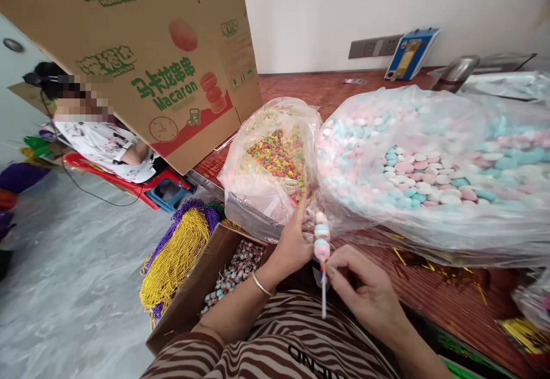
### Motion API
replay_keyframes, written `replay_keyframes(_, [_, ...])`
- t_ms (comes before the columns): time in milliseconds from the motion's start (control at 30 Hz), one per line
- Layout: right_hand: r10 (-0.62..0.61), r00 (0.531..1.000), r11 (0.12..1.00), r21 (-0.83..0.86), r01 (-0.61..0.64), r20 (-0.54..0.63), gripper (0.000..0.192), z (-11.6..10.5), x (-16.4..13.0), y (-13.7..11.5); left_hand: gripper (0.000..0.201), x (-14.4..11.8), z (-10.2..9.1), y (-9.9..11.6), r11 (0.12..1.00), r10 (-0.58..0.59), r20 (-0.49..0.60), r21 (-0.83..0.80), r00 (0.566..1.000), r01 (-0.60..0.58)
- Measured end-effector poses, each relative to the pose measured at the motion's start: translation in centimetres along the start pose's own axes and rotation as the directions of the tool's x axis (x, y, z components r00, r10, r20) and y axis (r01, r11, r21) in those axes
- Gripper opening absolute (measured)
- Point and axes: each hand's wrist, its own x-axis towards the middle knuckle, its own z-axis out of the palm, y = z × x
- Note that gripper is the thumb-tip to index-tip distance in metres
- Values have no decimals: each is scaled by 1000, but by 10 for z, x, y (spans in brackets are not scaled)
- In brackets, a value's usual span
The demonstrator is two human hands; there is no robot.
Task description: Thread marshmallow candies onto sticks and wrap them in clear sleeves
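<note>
A marshmallow skewer (322, 243) in pink, white and pale blue stands upright on a white stick, with small coloured pieces just below the candy. The thumb and index finger of my right hand (365, 284) pinch it at the stick, under the lowest marshmallow. Just left of the skewer is my left hand (294, 243), its index finger stretched towards a plastic bag of small coloured candy rings (279, 156); its lower fingers are partly hidden. To the right lies a large clear bag of pink, white and blue marshmallows (429, 178).
A carton (172, 316) holding many finished skewers stands below my left arm, beside gold and purple bead strands (176, 259). A tall cardboard box (189, 81) rises at left; behind it sits another person (103, 144). A blue device (412, 54) stands on the red-brown table (335, 90).
</note>
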Motion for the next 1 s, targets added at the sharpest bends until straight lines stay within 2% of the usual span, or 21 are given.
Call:
replay_keyframes(33, [-3,999,1000,4,3,46,20,5,1,0,115,1,-3,0,993,-55,-4,-109,998,55])
replay_keyframes(100, [18,996,1000,8,-19,87,22,16,4,6,121,0,-10,2,958,-101,79,-260,992,119])
replay_keyframes(200, [60,995,998,-12,-59,77,24,26,11,18,120,-8,-22,5,956,-46,233,-272,971,110])
replay_keyframes(233, [57,996,998,-25,-55,67,24,28,13,20,119,-12,-26,5,967,-28,233,-240,972,85])
replay_keyframes(300, [9,999,998,-57,-7,36,22,33,19,22,121,-21,-34,2,986,-21,136,-161,991,43])
replay_keyframes(367, [-90,996,992,-94,89,-10,18,39,25,19,128,-30,-43,-3,986,-66,31,-152,997,70])
replay_keyframes(400, [-148,989,983,-109,145,-23,16,43,27,18,130,-35,-48,-6,975,-112,36,-189,993,117])
replay_keyframes(467, [-248,969,962,-117,245,-13,14,54,30,15,126,-44,-59,-9,923,-204,155,-298,967,243])
replay_keyframes(533, [-300,954,950,-85,301,32,15,67,33,13,109,-55,-71,-9,876,-240,278,-351,930,331])
replay_keyframes(567, [-304,951,950,-61,307,58,16,75,33,12,99,-61,-77,-8,877,-246,293,-339,924,341])
replay_keyframes(700, [-243,957,970,32,241,159,19,108,35,12,71,-86,-101,0,948,-260,152,-149,953,282])
replay_keyframes(800, [-199,939,980,52,193,279,17,126,38,12,57,-106,-120,1,963,-271,43,16,962,271])
replay_keyframes(867, [-160,923,986,23,163,349,18,128,38,12,46,-121,-134,-3,948,-246,-101,181,964,261])
replay_keyframes(933, [-116,913,991,-15,133,392,21,123,38,14,38,-137,-148,-12,853,-215,-293,409,932,325])
replay_keyframes(967, [-99,909,992,-29,121,405,20,118,39,16,37,-145,-153,-18,744,-256,-347,525,902,413])
replay_keyframes(1000, [-82,904,993,-38,107,420,18,112,38,18,37,-153,-157,-23,598,-350,-369,620,861,508])
